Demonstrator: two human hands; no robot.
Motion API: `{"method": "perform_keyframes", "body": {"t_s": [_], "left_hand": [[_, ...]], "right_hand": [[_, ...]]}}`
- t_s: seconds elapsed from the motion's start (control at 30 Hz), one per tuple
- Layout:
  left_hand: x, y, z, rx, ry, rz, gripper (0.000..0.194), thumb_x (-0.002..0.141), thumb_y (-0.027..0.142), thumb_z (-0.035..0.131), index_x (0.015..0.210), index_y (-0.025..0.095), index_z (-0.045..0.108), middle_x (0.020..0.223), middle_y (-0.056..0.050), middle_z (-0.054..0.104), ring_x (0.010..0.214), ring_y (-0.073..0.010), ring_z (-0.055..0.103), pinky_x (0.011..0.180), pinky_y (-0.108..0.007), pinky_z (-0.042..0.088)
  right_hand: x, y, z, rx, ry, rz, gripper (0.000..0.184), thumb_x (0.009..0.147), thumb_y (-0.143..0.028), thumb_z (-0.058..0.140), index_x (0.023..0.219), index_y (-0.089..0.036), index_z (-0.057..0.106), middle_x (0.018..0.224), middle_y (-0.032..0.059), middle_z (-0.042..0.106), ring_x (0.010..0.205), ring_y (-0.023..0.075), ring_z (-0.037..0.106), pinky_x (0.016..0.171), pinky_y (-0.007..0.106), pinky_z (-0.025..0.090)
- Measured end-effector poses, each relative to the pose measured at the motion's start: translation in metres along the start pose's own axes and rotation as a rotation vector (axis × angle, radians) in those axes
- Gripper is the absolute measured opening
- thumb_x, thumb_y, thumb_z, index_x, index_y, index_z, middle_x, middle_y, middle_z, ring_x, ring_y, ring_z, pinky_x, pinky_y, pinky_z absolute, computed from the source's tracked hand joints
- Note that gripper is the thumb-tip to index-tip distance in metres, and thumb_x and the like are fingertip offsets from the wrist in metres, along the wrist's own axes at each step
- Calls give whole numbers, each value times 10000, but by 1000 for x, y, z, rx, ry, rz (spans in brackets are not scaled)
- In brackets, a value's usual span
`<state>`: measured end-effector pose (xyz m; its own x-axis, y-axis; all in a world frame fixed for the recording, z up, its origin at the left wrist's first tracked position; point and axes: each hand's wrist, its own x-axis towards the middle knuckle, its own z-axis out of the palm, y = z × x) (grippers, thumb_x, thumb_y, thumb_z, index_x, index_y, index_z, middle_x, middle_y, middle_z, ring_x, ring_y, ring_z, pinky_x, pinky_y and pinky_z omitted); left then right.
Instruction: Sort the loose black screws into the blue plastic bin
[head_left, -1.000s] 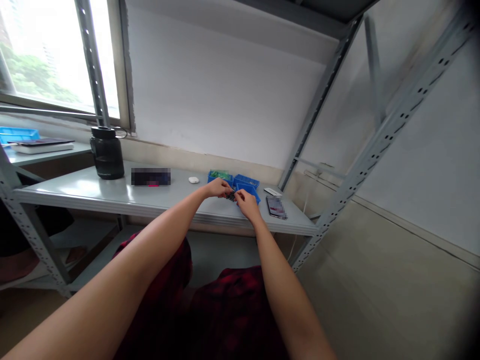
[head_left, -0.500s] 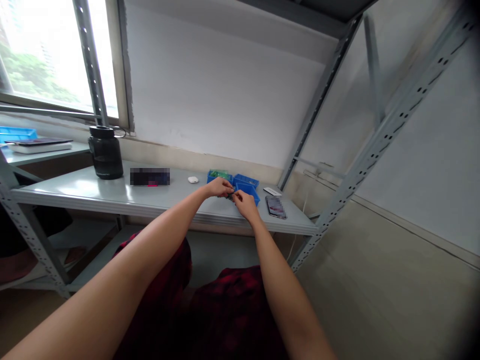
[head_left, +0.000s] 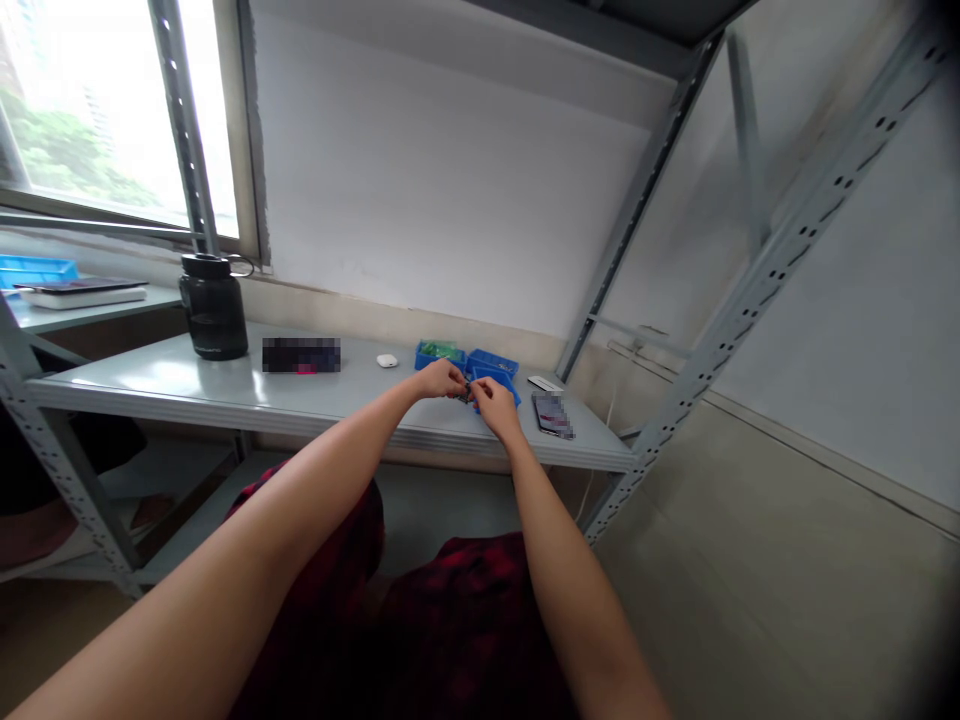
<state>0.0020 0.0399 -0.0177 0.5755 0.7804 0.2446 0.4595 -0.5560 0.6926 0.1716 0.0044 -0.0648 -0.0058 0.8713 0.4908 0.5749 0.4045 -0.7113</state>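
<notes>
My left hand [head_left: 441,379] and my right hand [head_left: 493,401] meet over the tabletop, fingertips almost together. Pinched between them is a small dark part [head_left: 464,393], too small and too covered by the fingers to name. My left hand is closed on its left side; my right hand is closed at its right side. Just behind the hands are a blue bin [head_left: 424,362] with green pieces in it, a second blue bin [head_left: 491,359] with small bits, and a third blue bin [head_left: 510,386] partly hidden by my right hand.
A phone [head_left: 552,414] and a white card-like item [head_left: 545,383] lie to the right. Leftward are a white earbud case [head_left: 386,361], a blurred-out dark object [head_left: 300,355] and a black bottle [head_left: 214,308]. Metal shelf posts [head_left: 750,300] flank the table [head_left: 352,400].
My fingers have shifted slightly around the small dark part, and the right hand's fingertips sit a little differently. The other things stay where they were.
</notes>
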Motion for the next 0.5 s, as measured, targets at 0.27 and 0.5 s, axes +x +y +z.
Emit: {"method": "perform_keyframes", "body": {"t_s": [0.27,0.5], "left_hand": [[3,-4,4,6,-24,18,253,647,277,662,814,113,757,713,-46,679,654,-133,557,600,-220,410],[1,-3,2,53,-44,29,235,676,261,617,797,107,746,696,-45,664,638,-129,544,573,-214,386]], "right_hand": [[1,3,1,26,-73,35,315,859,-477,511,875,-196,652,800,32,697,654,145,631,661,258,469],[2,6,0,81,-119,77,311,857,-459,510,813,-181,643,794,46,699,683,147,638,605,237,459]]}}
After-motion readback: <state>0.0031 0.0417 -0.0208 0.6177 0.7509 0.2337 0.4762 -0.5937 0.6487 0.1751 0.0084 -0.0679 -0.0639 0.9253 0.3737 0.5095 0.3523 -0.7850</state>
